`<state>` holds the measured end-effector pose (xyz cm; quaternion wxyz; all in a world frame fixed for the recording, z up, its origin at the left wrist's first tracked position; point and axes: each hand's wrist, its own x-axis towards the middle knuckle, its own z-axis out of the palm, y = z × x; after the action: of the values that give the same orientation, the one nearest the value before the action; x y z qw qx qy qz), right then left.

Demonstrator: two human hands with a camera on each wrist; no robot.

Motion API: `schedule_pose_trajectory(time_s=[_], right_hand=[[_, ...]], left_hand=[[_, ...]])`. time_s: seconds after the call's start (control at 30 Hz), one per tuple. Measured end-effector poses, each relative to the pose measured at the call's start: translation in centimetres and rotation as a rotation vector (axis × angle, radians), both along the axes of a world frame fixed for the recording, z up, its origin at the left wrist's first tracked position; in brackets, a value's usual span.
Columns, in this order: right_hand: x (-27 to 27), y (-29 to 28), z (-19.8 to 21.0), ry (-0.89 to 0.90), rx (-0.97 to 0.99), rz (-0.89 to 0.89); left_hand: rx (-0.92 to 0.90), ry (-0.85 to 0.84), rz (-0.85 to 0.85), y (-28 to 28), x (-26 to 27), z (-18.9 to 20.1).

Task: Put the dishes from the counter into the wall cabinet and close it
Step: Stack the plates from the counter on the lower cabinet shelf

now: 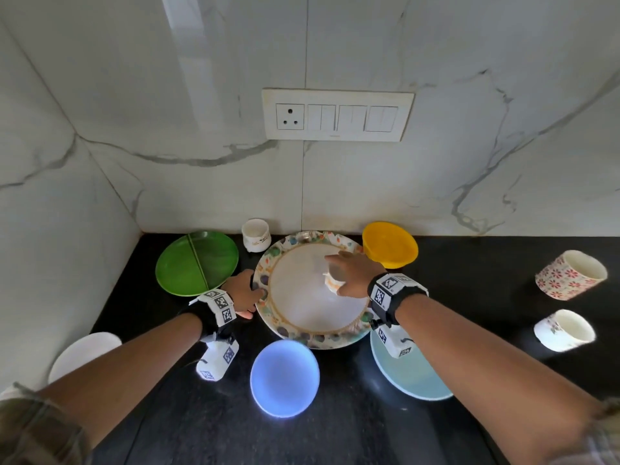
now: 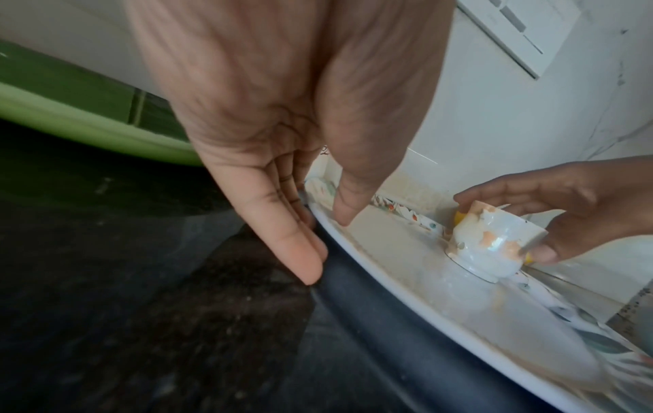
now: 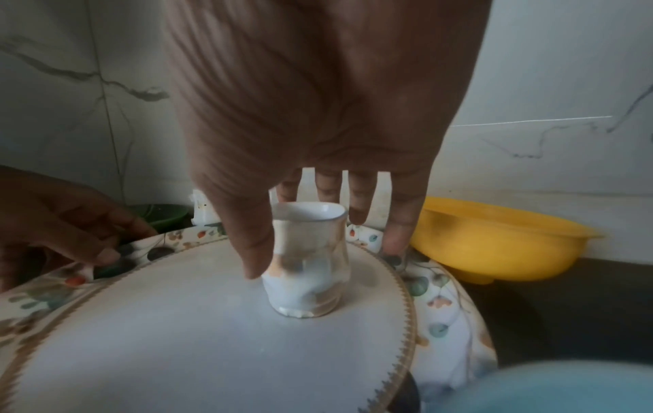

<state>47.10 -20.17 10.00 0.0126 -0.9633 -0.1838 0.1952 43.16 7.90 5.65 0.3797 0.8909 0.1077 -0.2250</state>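
Floral plate [image 1: 312, 335]: at the worktop's back edge.
Small cup [image 3: 307, 268]: upright on it.
Right hand [image 1: 352, 275]: fingers clasping the cup.
Left hand [image 1: 243, 292]: pinching the plate's left rim.

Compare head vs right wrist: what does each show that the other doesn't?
Head only: green plate, blue bowl, floral cup lying on its side, switch panel.

Right wrist only: the small cup stands upright on the patterned plate, right hand thumb at its side.

Both: patterned plate, yellow bowl, left hand at the plate's rim.
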Motion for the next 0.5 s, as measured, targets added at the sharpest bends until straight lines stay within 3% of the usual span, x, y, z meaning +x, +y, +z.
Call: schedule_pose_trajectory(time_s=[0.2,0.4,0.5], right_hand=[[1.1,0.3,-0.2,-0.023,-0.001,-0.040],[0.5,-1.1,1.7,-0.155,0.108,-0.093],[-0.1,-2.7,3.2,-0.181,0.183,-0.134]], left_hand=[[0.074,-0.020,-0.061,1.0,1.7,-1.2],[-0.148,0.183,0.055,-0.1,1.2,1.4],[-0.217,0.172,0.126,-0.8,0.8,3.2]])
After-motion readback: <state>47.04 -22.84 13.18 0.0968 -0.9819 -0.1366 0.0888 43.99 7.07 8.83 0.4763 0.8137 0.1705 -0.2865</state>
